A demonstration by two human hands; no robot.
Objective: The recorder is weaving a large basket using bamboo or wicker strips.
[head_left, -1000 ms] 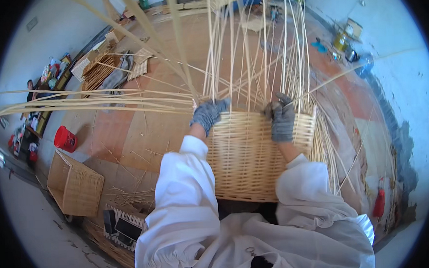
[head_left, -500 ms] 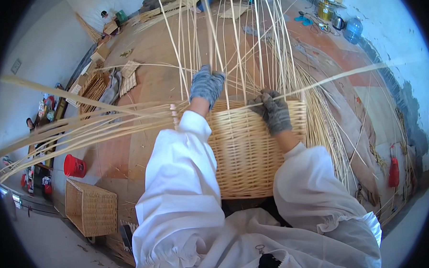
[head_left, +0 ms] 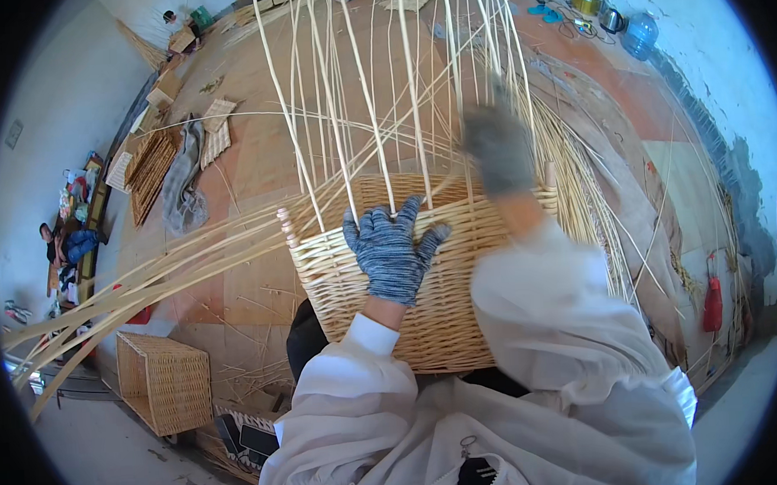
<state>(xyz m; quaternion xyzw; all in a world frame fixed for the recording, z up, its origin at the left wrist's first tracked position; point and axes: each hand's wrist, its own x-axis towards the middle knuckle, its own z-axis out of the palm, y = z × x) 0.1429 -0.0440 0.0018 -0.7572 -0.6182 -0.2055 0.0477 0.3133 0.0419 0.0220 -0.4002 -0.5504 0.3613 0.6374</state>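
- The left hand (head_left: pixel 397 251), in a grey knitted glove, lies spread on the near wall of the woven basket, its fingers splayed apart at the rim among the stakes and its thumb out to the right.
- The right hand (head_left: pixel 497 147), also gloved, is raised above the right part of the rim, apart from the left; it is blurred, so I cannot tell whether it grips a stake.
- Loose white sleeves (head_left: pixel 345 435) cover both forearms.
- The woven basket (head_left: pixel 452 313) stands right in front of the person, its pale wall facing them.
- Long thin stakes (head_left: pixel 415 111) rise from its rim, leaning at various angles.
- A sheaf of pale rods (head_left: pixel 172 261) fans out leftward from the basket's left side.
- At lower left, a second basket (head_left: pixel 182 386) lies on its side, its opening facing left.
- Farther left, a stack of brown sticks (head_left: pixel 151 175) lies beside crumpled grey sheeting (head_left: pixel 182 186).
- On the right, a red object (head_left: pixel 712 306) hangs near the wall.
- At far right stand a bluish water bottle (head_left: pixel 640 36) and a kettle (head_left: pixel 611 19), near blue slippers (head_left: pixel 547 13).
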